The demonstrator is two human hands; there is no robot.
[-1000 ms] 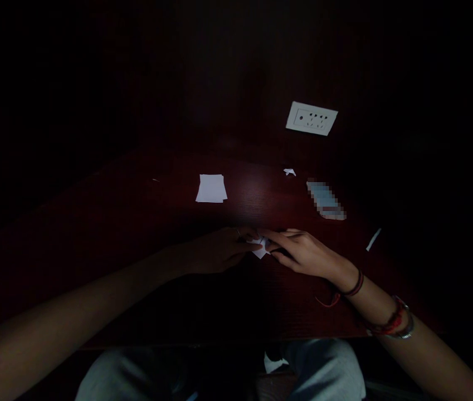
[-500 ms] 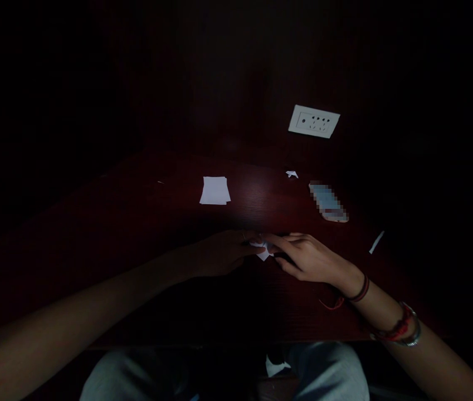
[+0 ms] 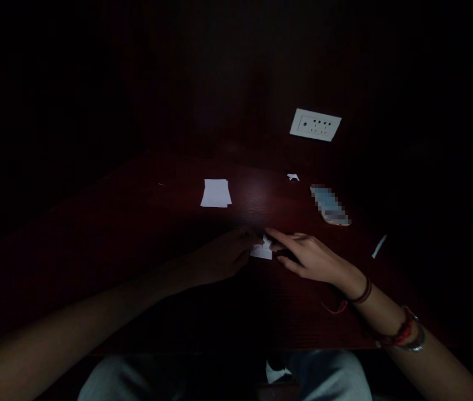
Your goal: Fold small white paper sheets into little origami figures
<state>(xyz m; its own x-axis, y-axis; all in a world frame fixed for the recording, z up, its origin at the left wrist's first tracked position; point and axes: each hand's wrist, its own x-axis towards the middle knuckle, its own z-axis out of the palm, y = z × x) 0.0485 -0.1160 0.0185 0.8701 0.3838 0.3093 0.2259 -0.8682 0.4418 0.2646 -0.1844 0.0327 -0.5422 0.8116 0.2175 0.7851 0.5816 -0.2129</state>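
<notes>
A small folded white paper piece (image 3: 262,250) lies on the dark red wooden table (image 3: 136,234), between both hands. My left hand (image 3: 223,255) pinches its left side with curled fingers. My right hand (image 3: 307,256) presses its right edge, index finger stretched along the top of the paper and the other fingers curled beneath. Red and dark cords and a metal bangle circle my right wrist.
A stack of white paper squares (image 3: 216,193) lies further back. A tiny paper scrap (image 3: 292,177), a phone (image 3: 330,205) and a paper strip (image 3: 379,246) lie to the right. A white wall socket (image 3: 315,124) sits behind. Another scrap (image 3: 276,372) rests on my lap.
The paper piece between my fingers has been flattened into a more rectangular shape. Both hands stayed in place; the view shifted slightly.
</notes>
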